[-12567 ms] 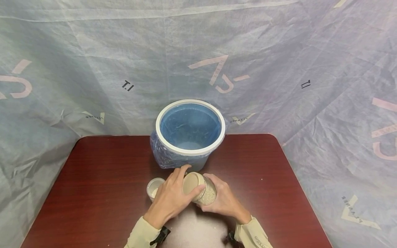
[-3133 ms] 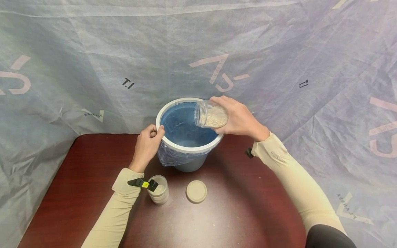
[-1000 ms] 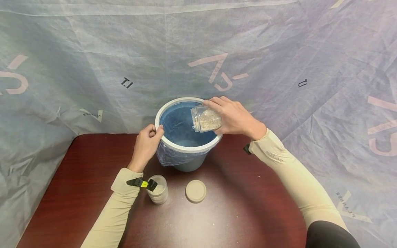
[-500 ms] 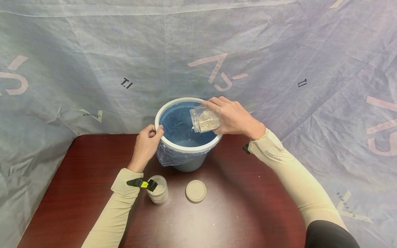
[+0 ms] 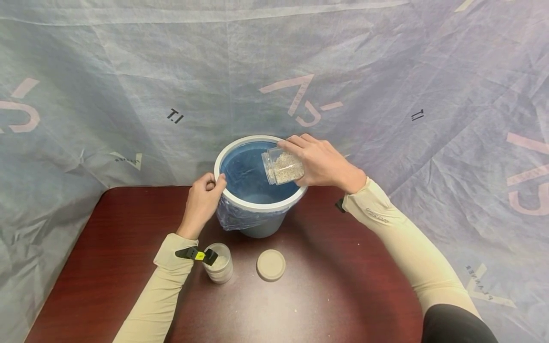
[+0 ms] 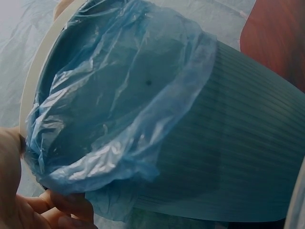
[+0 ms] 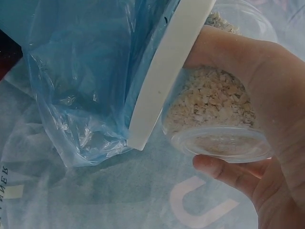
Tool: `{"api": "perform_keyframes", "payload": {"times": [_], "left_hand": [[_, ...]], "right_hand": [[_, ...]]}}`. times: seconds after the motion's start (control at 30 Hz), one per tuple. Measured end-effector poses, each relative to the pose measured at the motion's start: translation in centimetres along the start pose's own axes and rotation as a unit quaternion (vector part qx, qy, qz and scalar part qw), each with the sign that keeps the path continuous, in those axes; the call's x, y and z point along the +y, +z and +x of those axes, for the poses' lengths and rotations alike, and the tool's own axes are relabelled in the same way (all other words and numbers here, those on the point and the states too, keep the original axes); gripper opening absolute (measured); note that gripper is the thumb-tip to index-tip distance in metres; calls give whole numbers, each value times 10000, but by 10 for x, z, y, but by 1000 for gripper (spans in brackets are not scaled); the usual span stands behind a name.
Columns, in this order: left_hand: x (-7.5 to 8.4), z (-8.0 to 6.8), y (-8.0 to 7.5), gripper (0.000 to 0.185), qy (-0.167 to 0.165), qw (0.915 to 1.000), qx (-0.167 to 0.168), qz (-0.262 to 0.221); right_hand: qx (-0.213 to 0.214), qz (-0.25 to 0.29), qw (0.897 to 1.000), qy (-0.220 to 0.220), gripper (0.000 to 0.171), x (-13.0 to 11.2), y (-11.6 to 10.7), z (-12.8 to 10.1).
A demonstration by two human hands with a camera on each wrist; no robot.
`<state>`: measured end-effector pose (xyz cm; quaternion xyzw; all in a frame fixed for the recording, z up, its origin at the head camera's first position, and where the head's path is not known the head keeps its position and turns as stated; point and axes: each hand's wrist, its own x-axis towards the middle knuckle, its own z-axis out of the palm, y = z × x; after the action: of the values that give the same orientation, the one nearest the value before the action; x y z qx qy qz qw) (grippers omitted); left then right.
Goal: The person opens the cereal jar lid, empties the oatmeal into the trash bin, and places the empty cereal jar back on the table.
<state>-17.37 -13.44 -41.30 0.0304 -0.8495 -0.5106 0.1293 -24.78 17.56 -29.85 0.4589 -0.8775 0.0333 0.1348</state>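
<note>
Right hand (image 5: 323, 164) wraps clear jar (image 5: 284, 166) frame centre, long axis tipped, mouth down-left over bin (image 5: 260, 206) opening. Left hand (image 5: 201, 202) pinches bin rim, frame left.

The person wore long, close-fitting beige sleeves (image 5: 403, 247) on both arms, reaching to the wrists. The right sleeve carried small grey lettering near the cuff (too small to read). A black strap with a yellow tag (image 5: 196, 255) sat on the left forearm, and a dark strap edge (image 5: 340, 205) showed at the right wrist. Both hands were bare. A dark garment (image 5: 459, 326) appeared at the lower right.
</note>
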Motion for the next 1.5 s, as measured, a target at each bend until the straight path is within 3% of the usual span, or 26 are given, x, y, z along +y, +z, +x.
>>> {"api": "perform_keyframes", "payload": {"times": [1.5], "left_hand": [[0,1,1,37,-109,9999,70,17]], "right_hand": [[36,-296,9993,-226,97,-3,-2,2]]}}
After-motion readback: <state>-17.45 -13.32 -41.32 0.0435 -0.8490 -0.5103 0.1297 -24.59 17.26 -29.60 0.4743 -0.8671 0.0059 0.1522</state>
